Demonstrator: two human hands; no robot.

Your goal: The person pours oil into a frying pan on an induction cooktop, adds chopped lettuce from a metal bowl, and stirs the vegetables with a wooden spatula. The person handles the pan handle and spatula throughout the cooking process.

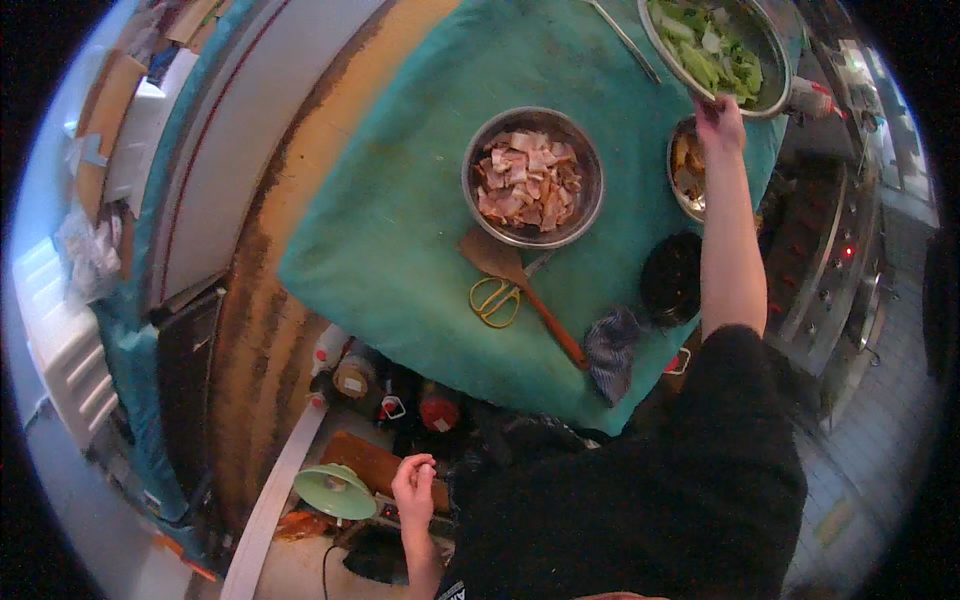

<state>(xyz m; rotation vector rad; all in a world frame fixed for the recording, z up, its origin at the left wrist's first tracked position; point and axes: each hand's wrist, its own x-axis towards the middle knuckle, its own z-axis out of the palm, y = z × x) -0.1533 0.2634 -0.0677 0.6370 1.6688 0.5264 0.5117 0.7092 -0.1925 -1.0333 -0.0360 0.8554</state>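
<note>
My right hand (721, 129) grips the near rim of a large metal bowl (780, 75) of cut leafy greens (709, 56) at the upper right. Below that hand is a small metal dish of brown food (686, 169). My left hand (415, 484) hangs at the lower left, off the table, fingers curled and with nothing visible in it. A metal bowl (478, 214) of sliced raw pork (529, 180) sits mid-table. Just below it, a wooden spatula (551, 322) lies across yellow-handled scissors (495, 302). A striped cloth (611, 352) lies beside the spatula's handle end.
A green cloth (390, 225) covers the table. Along its right side are a black bowl (670, 277) and a can (810, 97); a thin metal utensil (626, 41) lies at the top. Bottles and jars (352, 375) stand below the near edge, by a green bowl-shaped object (335, 491).
</note>
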